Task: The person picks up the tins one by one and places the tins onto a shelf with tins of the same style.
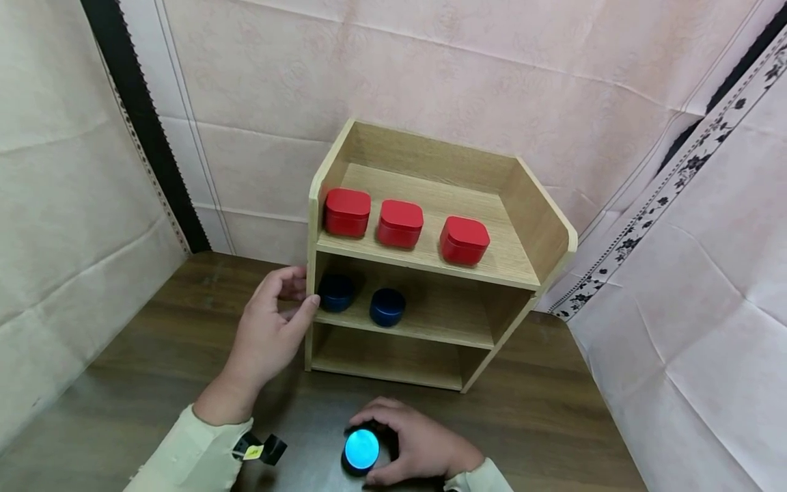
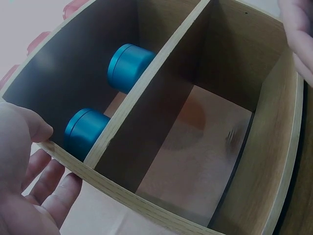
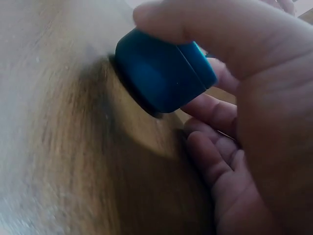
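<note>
A small wooden shelf unit (image 1: 430,149) with three levels stands on the table. My left hand (image 1: 270,335) holds the front edge of its left side panel, thumb inside and fingers outside in the left wrist view. In front of the unit my right hand (image 1: 424,441) grips a round blue tin (image 1: 361,449) between thumb and fingers; its top shines bright. The right wrist view shows this tin (image 3: 159,71) at the wooden tabletop, tilted in the picture. Two more blue tins (image 1: 387,307) (image 2: 129,68) stand on the middle level, one near the left panel.
Three red rounded-square tins (image 1: 400,223) stand in a row along the top level's front. Pale cloth walls (image 1: 393,61) enclose the table at the back and sides. A dark wood-grain tabletop (image 1: 541,410) lies beneath. A black strap device (image 1: 261,449) sits on the left wrist.
</note>
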`<state>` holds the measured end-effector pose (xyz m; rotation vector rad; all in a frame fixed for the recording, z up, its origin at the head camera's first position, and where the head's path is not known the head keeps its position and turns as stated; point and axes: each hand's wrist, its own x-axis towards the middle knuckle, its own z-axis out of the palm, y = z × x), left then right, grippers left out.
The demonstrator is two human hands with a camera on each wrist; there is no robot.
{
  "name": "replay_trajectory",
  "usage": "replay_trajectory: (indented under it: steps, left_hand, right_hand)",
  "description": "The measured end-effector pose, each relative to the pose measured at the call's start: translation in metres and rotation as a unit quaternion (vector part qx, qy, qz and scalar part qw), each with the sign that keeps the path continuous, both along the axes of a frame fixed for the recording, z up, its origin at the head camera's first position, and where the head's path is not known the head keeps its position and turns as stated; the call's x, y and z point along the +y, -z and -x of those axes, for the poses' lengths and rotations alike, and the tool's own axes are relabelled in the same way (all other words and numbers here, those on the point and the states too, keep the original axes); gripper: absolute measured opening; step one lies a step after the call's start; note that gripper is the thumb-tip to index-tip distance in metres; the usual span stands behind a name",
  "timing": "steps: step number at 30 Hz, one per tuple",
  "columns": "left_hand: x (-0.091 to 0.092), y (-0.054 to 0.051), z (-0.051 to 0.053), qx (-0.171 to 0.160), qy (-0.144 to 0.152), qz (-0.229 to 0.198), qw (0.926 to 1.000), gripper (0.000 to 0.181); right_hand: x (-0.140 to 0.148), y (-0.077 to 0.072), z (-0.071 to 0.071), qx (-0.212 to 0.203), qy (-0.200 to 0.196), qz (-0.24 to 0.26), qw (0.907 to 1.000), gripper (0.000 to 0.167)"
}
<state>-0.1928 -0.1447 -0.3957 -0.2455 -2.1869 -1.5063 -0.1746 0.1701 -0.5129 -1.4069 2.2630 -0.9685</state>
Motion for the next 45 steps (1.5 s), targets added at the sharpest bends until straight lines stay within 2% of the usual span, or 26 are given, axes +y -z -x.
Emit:
replay_trajectory:
  steps: [6,13,19,33,38,45]
  left_hand:
    - [-0.001,0.0,-0.001,0.0,0.002,0.0,1.0,0.041]
    - [-0.001,0.0,0.0,-0.001,0.002,0.0,1.0,0.041]
    - [-0.001,0.001,0.0,0.0,0.002,0.001,1.0,0.041]
    - [-0.002,0.0,0.0,-0.01,-0.001,0.009,0.9999,0.042]
    - [-0.001,0.001,-0.001,-0.011,0.0,0.005,0.9999,0.043]
    - [-0.001,0.0,0.0,-0.008,0.001,0.003,1.0,0.042]
  right_hand:
    - [-0.001,0.0,-0.001,0.015,-0.001,-0.014,0.9998,0.066]
    - [-0.001,-0.001,-0.001,0.0,0.011,-0.025,0.9996,0.059]
    - [-0.002,-0.001,-0.001,0.005,0.014,-0.028,0.9995,0.057]
    - [0.0,-0.004,0.0,-0.04,0.038,-0.028,0.9981,0.056]
    - [0.002,-0.006,0.001,-0.07,0.034,-0.006,0.9969,0.059]
    - [0.001,-0.013,0.004,-0.066,0.043,0.024,0.9966,0.063]
